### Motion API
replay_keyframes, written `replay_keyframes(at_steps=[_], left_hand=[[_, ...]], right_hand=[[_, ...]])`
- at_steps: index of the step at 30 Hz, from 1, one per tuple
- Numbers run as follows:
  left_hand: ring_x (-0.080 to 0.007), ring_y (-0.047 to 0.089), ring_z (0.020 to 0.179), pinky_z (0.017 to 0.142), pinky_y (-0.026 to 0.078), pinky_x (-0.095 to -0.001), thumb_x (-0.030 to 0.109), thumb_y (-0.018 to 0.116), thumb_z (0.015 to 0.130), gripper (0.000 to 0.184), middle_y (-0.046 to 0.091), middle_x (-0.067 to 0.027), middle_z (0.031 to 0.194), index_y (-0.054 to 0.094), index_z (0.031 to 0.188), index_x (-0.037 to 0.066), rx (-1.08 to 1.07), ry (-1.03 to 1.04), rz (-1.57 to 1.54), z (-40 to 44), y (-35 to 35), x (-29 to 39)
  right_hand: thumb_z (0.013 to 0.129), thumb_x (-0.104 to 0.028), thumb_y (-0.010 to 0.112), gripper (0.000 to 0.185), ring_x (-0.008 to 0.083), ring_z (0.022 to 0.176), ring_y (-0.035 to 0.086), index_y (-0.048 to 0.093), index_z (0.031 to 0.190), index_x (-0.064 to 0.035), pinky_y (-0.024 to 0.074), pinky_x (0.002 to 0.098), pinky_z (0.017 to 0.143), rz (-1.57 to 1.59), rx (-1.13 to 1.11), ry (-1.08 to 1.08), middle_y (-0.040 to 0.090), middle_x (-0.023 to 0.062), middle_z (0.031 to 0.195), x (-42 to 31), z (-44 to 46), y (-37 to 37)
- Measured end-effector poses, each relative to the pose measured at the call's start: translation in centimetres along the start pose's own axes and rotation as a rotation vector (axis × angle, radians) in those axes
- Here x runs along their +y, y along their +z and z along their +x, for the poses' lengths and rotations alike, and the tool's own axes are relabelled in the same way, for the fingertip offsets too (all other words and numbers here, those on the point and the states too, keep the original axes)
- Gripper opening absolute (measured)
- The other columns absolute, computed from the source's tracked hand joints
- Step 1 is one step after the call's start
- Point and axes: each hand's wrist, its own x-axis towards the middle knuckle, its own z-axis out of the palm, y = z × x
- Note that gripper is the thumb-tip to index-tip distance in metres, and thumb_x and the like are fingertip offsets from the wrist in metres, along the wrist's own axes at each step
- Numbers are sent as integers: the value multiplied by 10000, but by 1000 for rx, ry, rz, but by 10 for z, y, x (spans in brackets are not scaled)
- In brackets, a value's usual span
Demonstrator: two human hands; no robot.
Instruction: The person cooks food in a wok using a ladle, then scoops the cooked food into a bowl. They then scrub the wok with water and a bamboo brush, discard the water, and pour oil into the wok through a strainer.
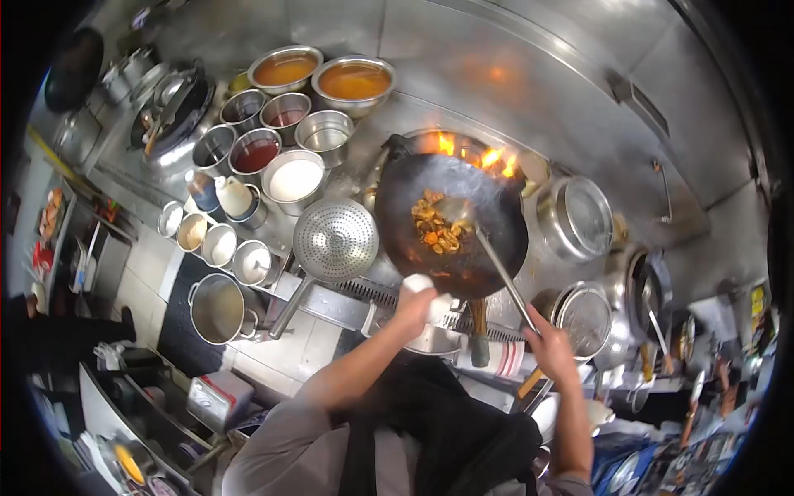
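Right hand point(550, 347) closed round the end of a ladle point(506, 274) handle. Ladle's long axis runs diagonally, from the right hand up and leftward into the wok; bowl end points away from the person, in among the food point(438, 233) near the wok's middle. Handle: slim, straight, shiny metal. Wok point(404, 227): wide, round, dark, deep-curved, smoke-grey sheen inside; sits on the stove, flames point(492, 157) showing past its far rim. Food: glossy brown and orange pieces, irregular, clumped.

Left hand point(413, 312) bunched on a white cloth point(418, 283), soft and folded, at the wok's near edge; cannot tell whether it grips the rim through it.

Left of the wok, a perforated strainer point(335, 238), round metal bowl, handle pointing toward the person and leftward. Beyond it, cylindrical metal pots, one with smooth white contents point(295, 179), one with dark red liquid point(255, 155). Backsplash point(529, 91): brushed metal, reflecting an orange glow.
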Motion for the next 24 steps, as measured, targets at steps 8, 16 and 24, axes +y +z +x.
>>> replay_keyframes(at_steps=[8, 16, 24], left_hand=[[-257, 704, 866, 693, 605, -397, 50, 526, 1017, 72, 663, -98, 1000, 569, 1074, 44, -76, -87, 0, -19, 39, -10], [-266, 717, 938, 777, 607, -391, -21, 589, 939, 360, 680, -141, 1059, 511, 1274, 82, -83, -61, 207, -70, -67, -87], [-318, 718, 941, 774, 606, -399, 126, 523, 1012, 160, 697, -190, 1024, 526, 1117, 5, -32, -133, 89, -24, 50, 6]], right_hand=[[969, -167, 620, 494, 302, 1139, 689, 547, 1451, -84, 515, 412, 940, 147, -275, -95, 676, 268, 1183, 44, -34, -53], [995, -229, 605, 516, 423, 939, 687, 492, 1499, -229, 534, 496, 817, 154, -112, -33, 694, 256, 992, 76, -44, 46], [977, -163, 631, 511, 358, 867, 683, 524, 1475, -131, 518, 415, 843, 111, -345, -116, 690, 263, 1089, 65, -15, -68]])
